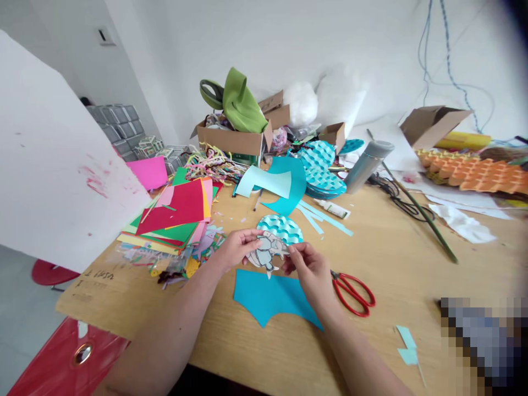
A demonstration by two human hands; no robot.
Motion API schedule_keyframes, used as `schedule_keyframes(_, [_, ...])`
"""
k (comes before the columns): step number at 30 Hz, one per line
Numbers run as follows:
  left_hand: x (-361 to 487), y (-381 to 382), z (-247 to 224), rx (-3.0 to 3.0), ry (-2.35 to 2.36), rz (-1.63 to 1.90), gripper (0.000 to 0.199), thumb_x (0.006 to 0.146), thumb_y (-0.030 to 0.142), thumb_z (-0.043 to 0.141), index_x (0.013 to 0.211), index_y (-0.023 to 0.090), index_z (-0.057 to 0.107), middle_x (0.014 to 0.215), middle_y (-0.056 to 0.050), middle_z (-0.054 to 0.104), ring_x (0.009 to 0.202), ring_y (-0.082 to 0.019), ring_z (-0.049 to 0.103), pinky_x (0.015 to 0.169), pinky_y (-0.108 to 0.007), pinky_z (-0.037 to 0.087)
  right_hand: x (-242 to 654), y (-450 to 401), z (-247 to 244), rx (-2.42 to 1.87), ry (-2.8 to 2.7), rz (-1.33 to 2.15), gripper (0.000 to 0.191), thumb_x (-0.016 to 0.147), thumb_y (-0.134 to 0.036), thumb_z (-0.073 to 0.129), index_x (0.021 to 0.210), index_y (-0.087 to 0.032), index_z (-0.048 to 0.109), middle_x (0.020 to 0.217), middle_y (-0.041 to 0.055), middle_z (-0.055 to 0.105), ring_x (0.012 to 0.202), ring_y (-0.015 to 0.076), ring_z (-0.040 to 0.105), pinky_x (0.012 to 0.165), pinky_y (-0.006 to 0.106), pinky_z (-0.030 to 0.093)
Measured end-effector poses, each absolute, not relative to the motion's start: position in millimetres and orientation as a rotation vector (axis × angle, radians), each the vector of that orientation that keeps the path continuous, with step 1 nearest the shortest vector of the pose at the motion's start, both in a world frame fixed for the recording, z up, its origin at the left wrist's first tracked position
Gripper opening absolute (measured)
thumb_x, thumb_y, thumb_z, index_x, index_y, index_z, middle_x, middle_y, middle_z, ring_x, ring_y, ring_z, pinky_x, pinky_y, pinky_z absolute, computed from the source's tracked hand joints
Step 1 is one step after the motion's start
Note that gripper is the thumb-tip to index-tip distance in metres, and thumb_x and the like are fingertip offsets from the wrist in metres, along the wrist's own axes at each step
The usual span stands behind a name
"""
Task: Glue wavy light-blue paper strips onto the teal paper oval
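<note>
Between my two hands is a paper cutout (266, 254) with a grey and white drawing outlined in dark lines. My left hand (237, 250) pinches its left edge, thumb on top. The fingers of my right hand (307, 267) close on its right side. Just beyond the cutout lies a round turquoise piece with a wavy relief (280, 224), partly covered by it. A blue paper offcut (276, 297) with curved cut edges rests on the table below my hands. Red-handled scissors (355, 294) lie right of my right hand, their blades mostly hidden.
Stacked coloured sheets (173, 212) and paper scraps lie at left. Beyond my hands are teal paper (299, 184), a glue bottle (333, 209), wavy turquoise discs (324, 170) and a grey tumbler (369, 165). A green stick (429, 220) lies at right; a cardboard box (231, 140) stands behind.
</note>
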State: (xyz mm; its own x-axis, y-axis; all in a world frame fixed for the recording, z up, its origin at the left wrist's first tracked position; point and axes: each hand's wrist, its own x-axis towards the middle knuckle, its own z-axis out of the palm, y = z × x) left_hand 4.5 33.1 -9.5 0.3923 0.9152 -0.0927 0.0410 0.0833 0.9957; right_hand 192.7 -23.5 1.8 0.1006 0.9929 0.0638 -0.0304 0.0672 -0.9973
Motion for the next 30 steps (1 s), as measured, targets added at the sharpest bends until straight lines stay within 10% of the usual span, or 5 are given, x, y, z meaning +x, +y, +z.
schedule_keyframes(15, [11.4,25.9,-12.0,0.967,0.872,0.674,0.057,0.061,0.045,0.085,0.105,0.013,0.067,0.079,-0.005,0.071,0.050,-0.010,0.060,0.043,-0.018,0.040,200.7,-30.2,-10.1,-1.429,-1.727,-0.038,0.023,0.095,-0.034,0.047,0.085,-0.018,0.061,0.063,0.0011,0.064,0.051,0.0124,0.058,0.051,0.022,0.039])
schedule_keyframes(30, [-27.8,58.6,-20.4,1.186,1.440,1.081,0.012,0.072,0.019,0.068,0.081,0.016,0.060,0.061,0.006,0.057,0.046,-0.007,0.048,0.041,-0.016,0.034,193.2,-27.7,6.7,-1.379,-1.462,1.566,0.039,0.069,-0.053,0.072,0.062,-0.017,0.059,0.043,-0.0058,0.048,0.034,0.0056,0.037,0.031,0.017,0.028])
